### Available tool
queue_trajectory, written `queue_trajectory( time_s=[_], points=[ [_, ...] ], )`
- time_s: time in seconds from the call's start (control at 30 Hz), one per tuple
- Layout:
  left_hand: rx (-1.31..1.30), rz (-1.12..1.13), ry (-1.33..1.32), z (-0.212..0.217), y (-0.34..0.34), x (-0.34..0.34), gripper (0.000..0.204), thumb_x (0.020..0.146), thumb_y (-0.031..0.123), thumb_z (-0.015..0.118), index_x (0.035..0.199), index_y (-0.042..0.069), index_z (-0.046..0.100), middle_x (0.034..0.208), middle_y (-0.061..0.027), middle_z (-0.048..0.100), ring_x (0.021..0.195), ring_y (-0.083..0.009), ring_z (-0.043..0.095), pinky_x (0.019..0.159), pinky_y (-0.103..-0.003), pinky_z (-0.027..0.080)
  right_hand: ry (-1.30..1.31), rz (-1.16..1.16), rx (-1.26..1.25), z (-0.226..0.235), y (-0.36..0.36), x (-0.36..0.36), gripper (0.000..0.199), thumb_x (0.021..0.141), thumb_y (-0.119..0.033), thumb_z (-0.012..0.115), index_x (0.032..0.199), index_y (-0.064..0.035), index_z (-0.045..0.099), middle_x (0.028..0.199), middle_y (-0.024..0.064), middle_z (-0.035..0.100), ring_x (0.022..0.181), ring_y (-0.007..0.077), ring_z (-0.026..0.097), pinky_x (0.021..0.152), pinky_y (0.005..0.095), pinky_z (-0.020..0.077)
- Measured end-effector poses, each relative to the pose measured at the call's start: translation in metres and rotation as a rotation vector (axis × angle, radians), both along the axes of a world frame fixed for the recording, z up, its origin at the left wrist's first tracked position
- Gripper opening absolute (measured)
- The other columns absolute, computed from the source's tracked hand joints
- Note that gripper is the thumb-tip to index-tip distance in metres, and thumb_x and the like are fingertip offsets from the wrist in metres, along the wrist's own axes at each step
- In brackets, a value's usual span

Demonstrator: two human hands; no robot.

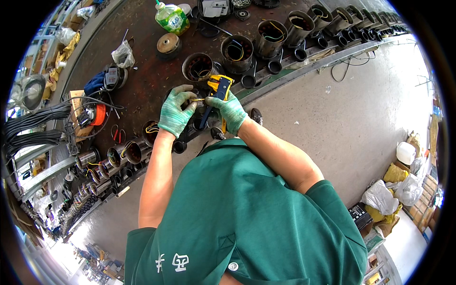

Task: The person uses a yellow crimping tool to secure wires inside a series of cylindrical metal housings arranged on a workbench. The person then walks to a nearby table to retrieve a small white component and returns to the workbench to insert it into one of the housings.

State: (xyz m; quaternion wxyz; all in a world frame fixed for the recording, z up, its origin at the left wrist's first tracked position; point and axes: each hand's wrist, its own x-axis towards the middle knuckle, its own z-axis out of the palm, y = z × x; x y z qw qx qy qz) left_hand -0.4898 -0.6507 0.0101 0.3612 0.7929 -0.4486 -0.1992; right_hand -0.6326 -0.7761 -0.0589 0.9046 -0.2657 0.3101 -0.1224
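Observation:
My left hand (175,111), in a green knit glove, pinches the end of a thin yellow wire (197,99) above the bench edge. Beside it, my gloved right hand (231,112) is wrapped round a yellow and black wire stripper (221,87), its head pointing up and away from me. The right fingertips lie close to the wire; whether they touch it, I cannot tell. Just beyond the hands stands an open metal motor housing (197,67) with wires inside. Another housing (150,130) with a yellow wire is left of my left wrist. My hands partly hide what lies beneath them.
A row of similar housings (271,37) runs along the bench (147,71) to the far right; several more (134,151) stand at the left. Also there are a green-labelled bottle (172,20), a round brownish part (168,43), red-handled pliers (118,134) and black cable bundles (35,118).

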Motion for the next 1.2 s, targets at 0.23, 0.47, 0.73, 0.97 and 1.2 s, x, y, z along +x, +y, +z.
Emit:
queue_trajectory(
  time_s=[0.23,0.47,0.73,0.97,1.2],
  points=[
    [-0.021,-0.039,-0.061,-0.003,0.000,0.002,0.020,0.084,-0.003,0.076,0.103,0.004,0.075,0.128,-0.0075,0.067,0.108,-0.0220,0.067,0.090,-0.033,0.056,-0.009,0.010,0.004,0.000,-0.001,0.000,0.040,0.089,0.000,0.075,0.126,-0.0057,0.063,0.106,0.0034,0.073,0.089,0.0140,0.070,0.080,0.0297,0.0581],
    [-0.067,-0.056,0.041,-0.005,0.000,0.003,0.016,0.088,-0.001,0.075,0.104,0.003,0.074,0.127,-0.0099,0.067,0.108,-0.0236,0.067,0.090,-0.035,0.057,-0.027,0.013,0.036,0.011,-0.001,-0.002,0.039,0.089,0.000,0.075,0.126,-0.0053,0.062,0.105,0.0047,0.073,0.086,0.0157,0.072,0.077,0.0310,0.0601],
    [-0.061,-0.081,0.047,-0.003,0.002,0.002,0.016,0.090,-0.001,0.073,0.106,0.002,0.074,0.127,-0.0108,0.066,0.107,-0.0223,0.068,0.090,-0.033,0.057,-0.060,0.000,0.009,0.001,0.001,-0.001,0.042,0.089,-0.001,0.075,0.129,-0.0048,0.062,0.109,0.0030,0.072,0.093,0.0130,0.069,0.085,0.0302,0.0570],
    [-0.075,-0.071,0.040,0.002,-0.005,-0.003,0.015,0.089,0.007,0.078,0.103,0.002,0.075,0.121,-0.0120,0.069,0.100,-0.0240,0.071,0.085,-0.034,0.058,-0.190,-0.050,-0.052,0.006,0.002,-0.001,0.046,0.092,-0.004,0.076,0.134,-0.0046,0.059,0.119,0.0028,0.070,0.104,0.0141,0.068,0.094,0.0320,0.0560],
    [-0.017,-0.078,-0.016,-0.002,-0.003,-0.003,0.015,0.096,0.012,0.071,0.100,-0.002,0.074,0.122,-0.0148,0.069,0.103,-0.0290,0.069,0.088,-0.037,0.056,-0.066,0.028,-0.190,0.015,0.001,-0.003,0.049,0.090,0.000,0.075,0.136,-0.0043,0.058,0.118,0.0020,0.069,0.103,0.0120,0.066,0.092,0.0302,0.0552]
  ],
)
